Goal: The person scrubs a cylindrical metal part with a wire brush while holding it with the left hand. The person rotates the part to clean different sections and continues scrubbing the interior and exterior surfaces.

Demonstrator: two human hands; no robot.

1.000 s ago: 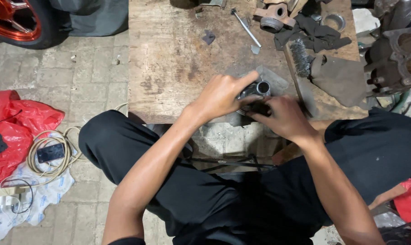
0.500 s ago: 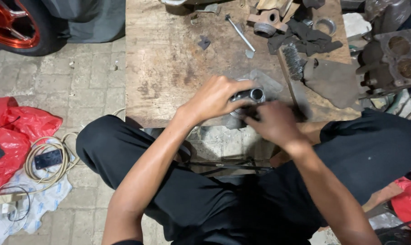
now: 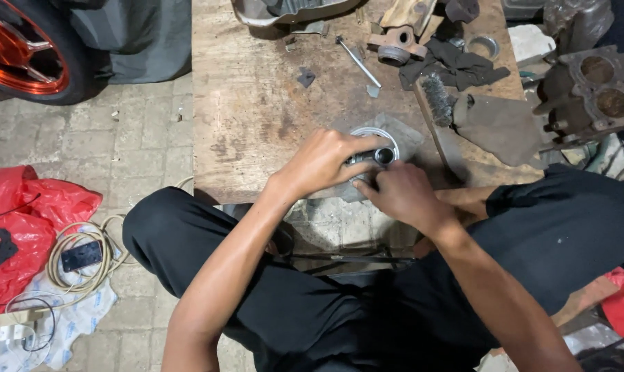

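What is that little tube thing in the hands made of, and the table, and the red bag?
The small tube, held in the left hand, looks like metal: grey with a bright shine. The table looks like bare wood, brown, stained and scuffed. The red bag seems thin plastic: glossy and crumpled.

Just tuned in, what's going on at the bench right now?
A seated person works at the near edge of a wooden bench. The left hand grips a short dark metal tube lying over a metal ring, while the right hand presses beside it. A wire brush and rags lie farther back.
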